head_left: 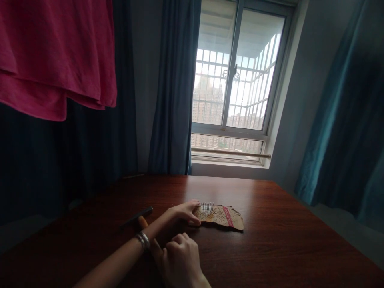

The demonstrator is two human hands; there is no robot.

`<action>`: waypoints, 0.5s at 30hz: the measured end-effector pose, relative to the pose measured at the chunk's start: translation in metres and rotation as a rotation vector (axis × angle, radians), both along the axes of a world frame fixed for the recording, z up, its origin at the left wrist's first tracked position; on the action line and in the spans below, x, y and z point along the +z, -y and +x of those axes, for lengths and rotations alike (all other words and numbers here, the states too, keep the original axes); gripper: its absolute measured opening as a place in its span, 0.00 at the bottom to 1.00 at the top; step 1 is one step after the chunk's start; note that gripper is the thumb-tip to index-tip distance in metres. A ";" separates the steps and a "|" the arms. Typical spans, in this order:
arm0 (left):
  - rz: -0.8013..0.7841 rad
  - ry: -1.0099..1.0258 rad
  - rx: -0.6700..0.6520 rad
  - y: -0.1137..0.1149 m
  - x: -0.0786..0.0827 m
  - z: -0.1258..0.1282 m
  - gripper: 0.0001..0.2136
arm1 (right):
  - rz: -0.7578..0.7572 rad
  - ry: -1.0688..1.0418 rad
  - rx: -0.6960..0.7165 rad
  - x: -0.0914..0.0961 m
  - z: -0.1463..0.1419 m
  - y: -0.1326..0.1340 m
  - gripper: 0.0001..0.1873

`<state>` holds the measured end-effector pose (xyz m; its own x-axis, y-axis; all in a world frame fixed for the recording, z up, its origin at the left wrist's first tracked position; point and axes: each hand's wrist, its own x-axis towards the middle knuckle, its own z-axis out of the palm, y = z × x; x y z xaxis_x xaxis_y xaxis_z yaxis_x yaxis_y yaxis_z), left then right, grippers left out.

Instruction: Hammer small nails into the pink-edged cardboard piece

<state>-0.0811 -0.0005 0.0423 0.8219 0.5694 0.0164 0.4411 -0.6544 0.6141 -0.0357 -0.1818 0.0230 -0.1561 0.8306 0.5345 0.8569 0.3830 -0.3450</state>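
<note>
A flat, irregular tan board (220,216) lies on the table, with a dotted pattern and a pink band across it. Several thin nails (207,207) stand upright in a row near its far edge. My left hand (187,212) grips the board's left end, thumb at the near edge and fingers toward the far edge. Below it, my right hand (181,256) is closed around the handle of a hammer (143,222). The hammer's dark head points to the left, and my left forearm hides part of the handle.
The brown wooden table (270,240) reaches back toward a barred window (237,80). Blue curtains (174,88) hang on both sides. A pink cloth (60,56) hangs at the upper left. A silver bracelet (143,241) circles my left wrist.
</note>
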 end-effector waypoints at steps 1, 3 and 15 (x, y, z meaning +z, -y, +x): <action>0.039 -0.018 -0.014 0.000 -0.004 0.000 0.43 | 0.037 -0.038 -0.052 0.006 0.016 -0.001 0.09; 0.112 -0.056 -0.029 0.000 -0.011 -0.001 0.42 | 0.092 -0.114 -0.148 0.017 0.054 -0.007 0.11; 0.121 -0.075 -0.009 -0.003 -0.003 0.009 0.41 | -0.176 0.019 -0.193 -0.010 0.191 -0.094 0.23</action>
<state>-0.0717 0.0021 0.0394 0.8283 0.5599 0.0225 0.4770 -0.7257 0.4958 0.1551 -0.0875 0.0132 0.0061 0.9260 0.3776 0.9152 0.1469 -0.3752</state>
